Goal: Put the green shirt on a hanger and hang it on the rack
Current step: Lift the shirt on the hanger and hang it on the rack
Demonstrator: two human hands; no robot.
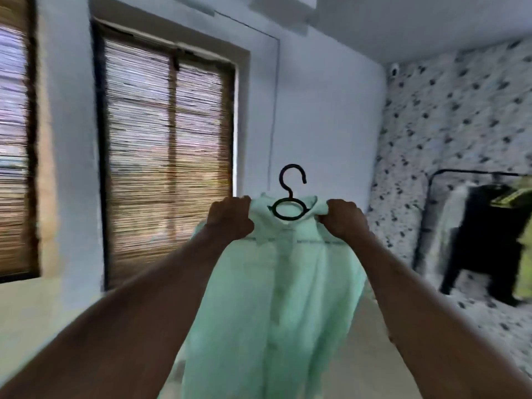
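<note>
Left hand (230,218) and right hand (345,220) each grip a shoulder of the green shirt (276,298); the hanger (289,197) hook rises between them.

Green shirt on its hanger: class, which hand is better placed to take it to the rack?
Probably the right hand: it grips the green shirt on the side nearer the rack; the left hand is farther.

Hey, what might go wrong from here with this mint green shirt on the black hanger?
The left hand and right hand seem to grip only fabric of the mint green shirt near its collar, so the black ring-necked hanger might slip out or tilt. The black metal rack at the right already carries hanging clothes, which the hook could snag.
</note>
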